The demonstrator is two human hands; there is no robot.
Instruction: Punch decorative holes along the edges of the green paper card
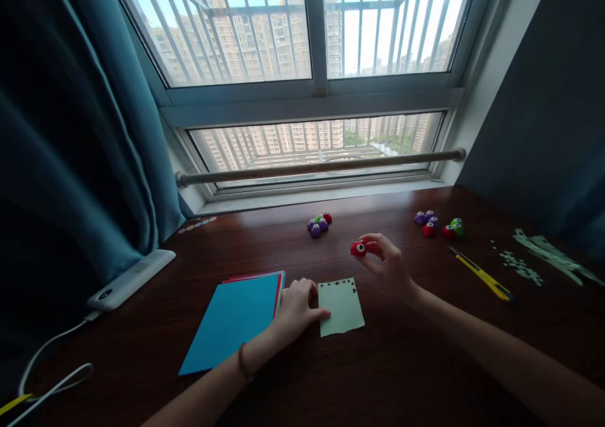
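My right hand (385, 258) is raised over the table, its thumb and fingers pinching a small red craft punch (358, 249) with a white dial on its side. Below it lies a light green sheet of paper (341, 310), with small shapes cut along its top edge and upper right side. My left hand (299, 304) rests at the sheet's left edge, thumb pressed onto the paper and fingers curled. Under and beside that wrist is a stack of coloured paper with a blue sheet (236, 320) on top.
Purple, green and red punches (317, 225) stand at the back, with more punches (429, 221) to the right. A yellow utility knife (483, 277), paper bits (522, 268) and green strips (551, 254) lie right. A white power strip (132, 280) with a cable is left.
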